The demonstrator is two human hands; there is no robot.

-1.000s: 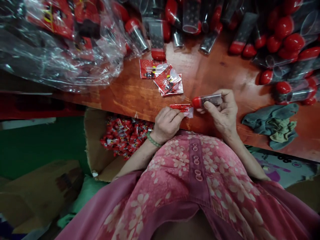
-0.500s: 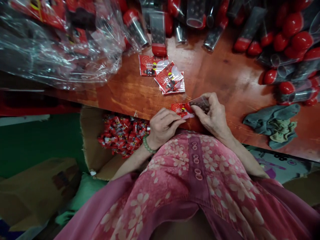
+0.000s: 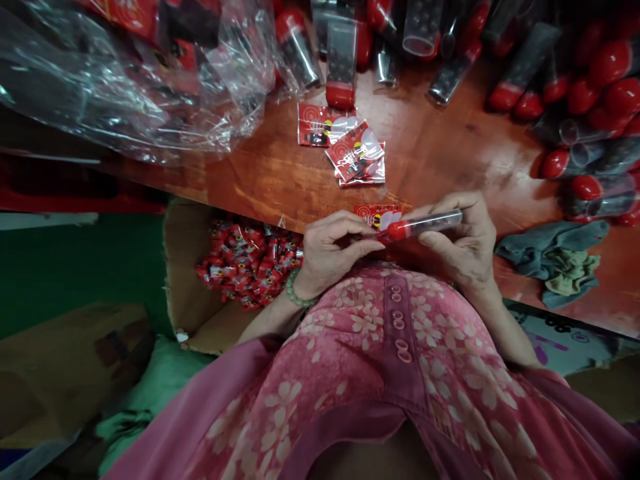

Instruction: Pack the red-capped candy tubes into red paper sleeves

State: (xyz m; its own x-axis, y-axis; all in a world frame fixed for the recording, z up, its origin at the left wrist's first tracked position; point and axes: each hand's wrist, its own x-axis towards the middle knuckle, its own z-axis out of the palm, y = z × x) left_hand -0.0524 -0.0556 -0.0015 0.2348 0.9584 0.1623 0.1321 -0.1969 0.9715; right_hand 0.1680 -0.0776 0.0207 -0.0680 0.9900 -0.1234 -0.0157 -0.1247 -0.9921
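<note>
A clear tube with a red cap and dark beads inside (image 3: 430, 224) lies level between my hands, cap pointing left. My right hand (image 3: 470, 243) holds it by the clear end, thumb just below the tube. My left hand (image 3: 333, 250), with a green bead bracelet at the wrist, has thumb and fingertips closed at the cap end, on what looks like a red packet's edge. Fingers partly hide that spot. Just behind the cap, on the wooden table, lies a red printed packet (image 3: 369, 212). Farther back is a small pile of such packets (image 3: 354, 152).
Many red-capped tubes (image 3: 341, 67) crowd the table's back and right side. A large clear plastic bag (image 3: 200, 127) fills the back left. Green cloths (image 3: 555, 257) lie at right. Below the left edge, a cardboard box (image 3: 193, 280) holds many red packets (image 3: 250, 260).
The tube has swung from slanting up over the packet to nearly level, its cap now at my left fingertips. My right hand has moved right and slightly down. The view has shifted a little.
</note>
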